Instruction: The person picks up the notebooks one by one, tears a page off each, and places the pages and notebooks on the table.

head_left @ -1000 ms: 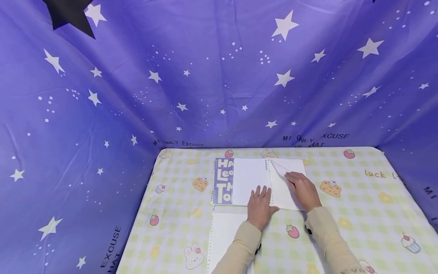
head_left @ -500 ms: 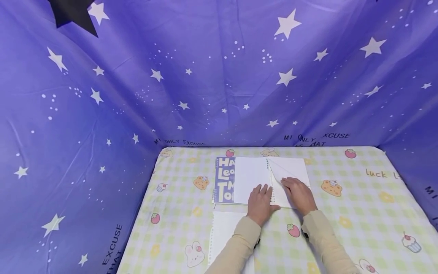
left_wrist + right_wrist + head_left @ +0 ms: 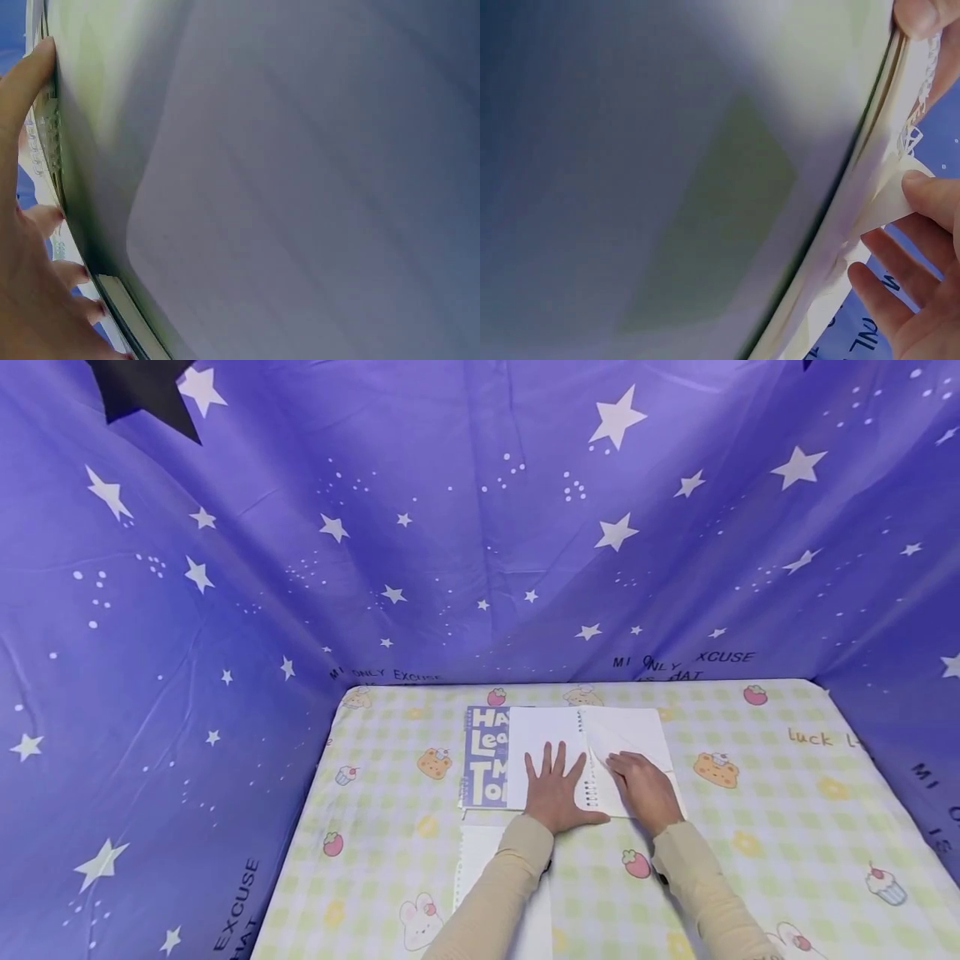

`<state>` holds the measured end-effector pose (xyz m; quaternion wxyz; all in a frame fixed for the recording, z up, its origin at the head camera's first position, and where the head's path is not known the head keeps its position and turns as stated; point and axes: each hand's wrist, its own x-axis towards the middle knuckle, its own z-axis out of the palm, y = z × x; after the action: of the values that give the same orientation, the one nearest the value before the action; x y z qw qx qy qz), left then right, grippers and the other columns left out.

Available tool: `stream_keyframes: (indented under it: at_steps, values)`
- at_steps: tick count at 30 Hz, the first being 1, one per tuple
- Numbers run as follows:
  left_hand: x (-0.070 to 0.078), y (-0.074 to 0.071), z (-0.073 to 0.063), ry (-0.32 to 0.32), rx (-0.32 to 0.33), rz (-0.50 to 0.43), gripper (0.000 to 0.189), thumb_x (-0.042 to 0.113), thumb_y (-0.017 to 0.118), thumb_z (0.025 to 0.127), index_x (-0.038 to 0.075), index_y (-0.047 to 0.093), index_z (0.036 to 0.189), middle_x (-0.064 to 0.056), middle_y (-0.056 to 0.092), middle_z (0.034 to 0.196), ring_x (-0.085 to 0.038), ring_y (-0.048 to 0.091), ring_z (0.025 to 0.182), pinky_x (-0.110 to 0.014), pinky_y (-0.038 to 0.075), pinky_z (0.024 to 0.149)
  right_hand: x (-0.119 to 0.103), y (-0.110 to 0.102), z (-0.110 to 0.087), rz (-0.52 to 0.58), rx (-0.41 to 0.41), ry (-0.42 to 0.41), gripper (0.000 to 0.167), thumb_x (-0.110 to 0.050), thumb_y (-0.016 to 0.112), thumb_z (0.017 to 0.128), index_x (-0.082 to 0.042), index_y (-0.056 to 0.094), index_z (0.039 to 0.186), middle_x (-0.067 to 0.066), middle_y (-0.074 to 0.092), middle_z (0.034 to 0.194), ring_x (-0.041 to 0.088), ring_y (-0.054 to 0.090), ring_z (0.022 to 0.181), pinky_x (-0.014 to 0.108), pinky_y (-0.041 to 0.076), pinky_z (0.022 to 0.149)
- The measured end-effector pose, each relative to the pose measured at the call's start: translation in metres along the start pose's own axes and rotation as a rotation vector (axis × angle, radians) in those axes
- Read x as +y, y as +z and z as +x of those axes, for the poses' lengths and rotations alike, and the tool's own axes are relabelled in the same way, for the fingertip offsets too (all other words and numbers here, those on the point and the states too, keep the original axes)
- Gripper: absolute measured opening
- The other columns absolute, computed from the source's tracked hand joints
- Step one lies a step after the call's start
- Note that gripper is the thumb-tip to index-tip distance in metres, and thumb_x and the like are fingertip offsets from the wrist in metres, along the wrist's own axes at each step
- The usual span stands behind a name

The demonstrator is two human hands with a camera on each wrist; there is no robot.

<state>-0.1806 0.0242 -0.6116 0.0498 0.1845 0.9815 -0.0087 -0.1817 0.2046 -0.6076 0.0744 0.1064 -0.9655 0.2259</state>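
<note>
A spiral notebook (image 3: pixel 543 727) lies spread on the cloth, its blank white pages up and the coil (image 3: pixel 590 793) down the middle. My left hand (image 3: pixel 555 797) rests on the left page with fingers spread, the thumb reaching across the coil's near end. On the right page, my right hand (image 3: pixel 643 789) pinches a loose-edged sheet (image 3: pixel 891 201) between thumb and fingers, close beside the coil. From the right wrist, the thumb tip is seen pressing on that sheet's folded corner. Wrist views show the notebook edge-on, so most of the pages are hidden there.
A purple cover with white lettering (image 3: pixel 486 760) shows under the notebook's left side. White paper with a perforated edge (image 3: pixel 480 843) lies nearer, partly beneath the left forearm. The checked tablecloth (image 3: pixel 787 827) covers the table, and a purple starry curtain (image 3: pixel 480 527) hangs behind.
My left hand has spread its fingers and shifted slightly left over the left page. My right hand has drawn the sheet down and left toward the coil.
</note>
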Motion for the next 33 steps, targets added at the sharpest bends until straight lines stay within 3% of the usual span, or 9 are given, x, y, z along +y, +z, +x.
stream_keyframes:
  at_steps: [6,14,20,29,33]
  values:
    - [0.001,-0.005,-0.001,0.001,-0.002,0.02,0.109,0.096,0.047,0.065,0.042,0.024,0.156,-0.003,0.02,0.165,-0.029,0.016,0.153,-0.06,0.022,0.119,-0.005,0.0,-0.003,-0.018,-0.016,0.008,0.027,-0.004,0.063,0.094,0.005,0.068,0.119,0.022,0.067,0.124,0.041,0.057,0.121,0.057,0.047,0.1]
    - [0.002,-0.008,-0.001,-0.011,-0.048,0.041,0.109,0.097,0.046,0.065,0.043,0.023,0.156,-0.002,0.02,0.166,-0.028,0.016,0.153,-0.06,0.023,0.119,-0.008,0.005,-0.005,-0.054,0.032,-0.053,0.024,-0.001,0.067,0.09,0.005,0.071,0.113,0.021,0.07,0.118,0.04,0.061,0.115,0.055,0.05,0.096]
    - [0.001,-0.008,0.001,-0.024,-0.047,0.048,0.109,0.097,0.046,0.063,0.044,0.023,0.156,-0.001,0.021,0.165,-0.027,0.016,0.153,-0.059,0.024,0.119,-0.009,0.006,-0.004,-0.079,0.028,-0.072,0.025,-0.001,0.067,0.09,0.005,0.071,0.113,0.019,0.07,0.118,0.038,0.061,0.116,0.053,0.051,0.095]
    - [0.001,-0.007,0.001,-0.027,-0.04,0.051,0.11,0.098,0.047,0.061,0.044,0.026,0.155,0.0,0.023,0.165,-0.026,0.018,0.153,-0.058,0.025,0.119,-0.01,0.004,-0.015,-0.07,0.039,-0.136,0.021,0.0,0.069,0.087,0.004,0.074,0.107,0.018,0.072,0.114,0.039,0.062,0.114,0.053,0.053,0.092]
    - [0.0,-0.006,0.002,-0.026,-0.046,0.055,0.11,0.098,0.046,0.062,0.043,0.028,0.155,-0.001,0.022,0.165,-0.026,0.017,0.153,-0.058,0.024,0.119,-0.01,0.004,-0.022,-0.027,0.036,-0.126,0.021,-0.002,0.068,0.089,0.003,0.074,0.108,0.017,0.071,0.117,0.038,0.061,0.117,0.053,0.053,0.093]
